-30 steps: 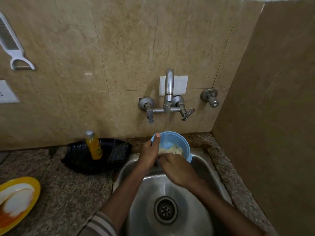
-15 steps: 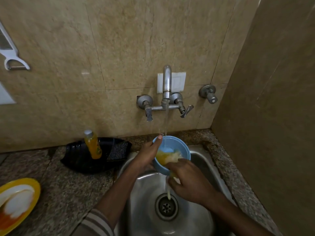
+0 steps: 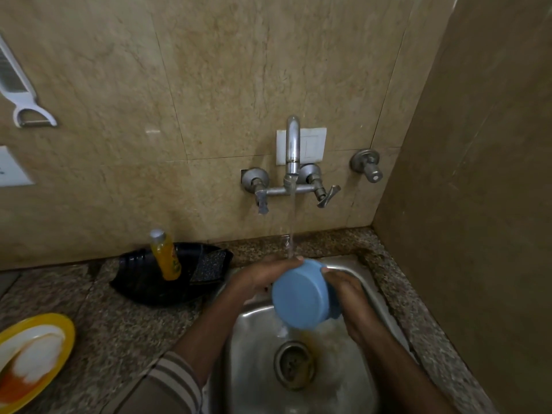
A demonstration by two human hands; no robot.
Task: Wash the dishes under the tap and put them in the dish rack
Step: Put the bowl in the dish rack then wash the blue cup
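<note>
A blue bowl (image 3: 300, 297) is tipped with its base facing me and its mouth turned away, held over the steel sink (image 3: 257, 351). My left hand (image 3: 263, 276) grips its left rim and my right hand (image 3: 348, 291) holds its right side. Water runs from the wall tap (image 3: 292, 150) onto the top edge of the bowl, and yellowish water drains toward the sink strainer (image 3: 294, 364). No dish rack is in view.
A black tray (image 3: 143, 282) on the granite counter holds an orange bottle (image 3: 165, 255) and a dark scrub pad (image 3: 209, 265). A yellow plate (image 3: 56, 333) with food residue lies at the left edge. A tiled wall stands close on the right.
The bowl has been turned over from mouth-up to base toward me, spilling its yellowish contents into the sink. My right hand moved from the front of the bowl to its right side.
</note>
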